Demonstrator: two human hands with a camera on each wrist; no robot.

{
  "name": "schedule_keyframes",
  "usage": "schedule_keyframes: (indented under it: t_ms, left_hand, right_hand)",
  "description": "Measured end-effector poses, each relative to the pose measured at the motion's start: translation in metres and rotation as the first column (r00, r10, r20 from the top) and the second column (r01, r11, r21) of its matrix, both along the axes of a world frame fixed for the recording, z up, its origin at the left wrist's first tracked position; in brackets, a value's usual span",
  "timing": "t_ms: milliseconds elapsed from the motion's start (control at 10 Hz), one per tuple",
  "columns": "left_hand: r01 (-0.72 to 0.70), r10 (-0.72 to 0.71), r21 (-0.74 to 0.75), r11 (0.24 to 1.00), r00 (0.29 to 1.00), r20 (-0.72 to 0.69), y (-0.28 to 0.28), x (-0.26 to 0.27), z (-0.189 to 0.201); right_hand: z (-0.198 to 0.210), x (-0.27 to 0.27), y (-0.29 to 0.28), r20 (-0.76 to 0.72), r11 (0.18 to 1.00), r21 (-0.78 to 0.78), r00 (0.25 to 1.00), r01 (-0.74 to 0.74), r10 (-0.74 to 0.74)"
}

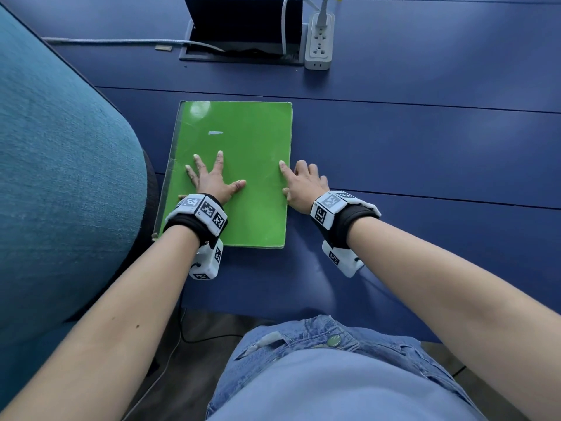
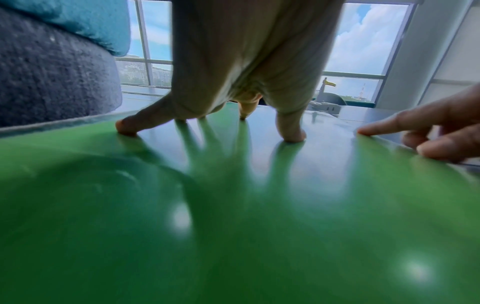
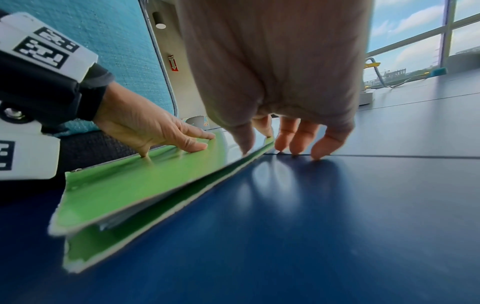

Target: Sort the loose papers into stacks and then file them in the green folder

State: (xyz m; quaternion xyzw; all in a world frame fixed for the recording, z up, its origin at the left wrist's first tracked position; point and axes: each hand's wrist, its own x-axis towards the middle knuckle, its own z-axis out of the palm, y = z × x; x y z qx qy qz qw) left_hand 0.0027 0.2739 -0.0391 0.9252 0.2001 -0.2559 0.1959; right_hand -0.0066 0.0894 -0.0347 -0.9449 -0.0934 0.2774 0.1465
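- Fingers of your left hand (image 1: pixel 212 180) are spread flat on the closed flat green cardboard folder (image 1: pixel 243 141); right hand (image 1: pixel 303 183) touches its right edge.
- Folder's mid-desk (image 1: pixel 425 147), papers look filed already.

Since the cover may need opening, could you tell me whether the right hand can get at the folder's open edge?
Probably yes: the right hand already touches the green folder at its right edge, with nothing between.
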Motion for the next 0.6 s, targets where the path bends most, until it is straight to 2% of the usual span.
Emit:
schedule_keyframes:
  t_ms: [100,200,400,600]
  left_hand:
    - [0.058,-0.058,-0.017,0.998,0.998,-0.016,-0.023,-0.005,-0.001]
    - [0.120,-0.121,-0.041,0.992,0.993,-0.011,-0.053,-0.009,0.002]
    - [0.328,-0.328,0.029,0.944,0.945,-0.005,-0.131,-0.029,0.001]
    - [0.415,-0.415,-0.021,0.909,0.910,0.011,-0.194,-0.041,0.000]
  right_hand:
    - [-0.002,-0.004,-0.019,0.071,0.997,-0.073,0.997,-0.030,0.036]
    - [-0.008,-0.012,-0.048,0.069,0.992,-0.119,0.997,-0.029,0.038]
    - [-0.008,-0.033,-0.112,-0.001,0.987,-0.134,0.996,0.089,-0.090]
    - [-0.002,-0.053,-0.163,-0.045,0.969,-0.132,0.975,0.208,-0.216]
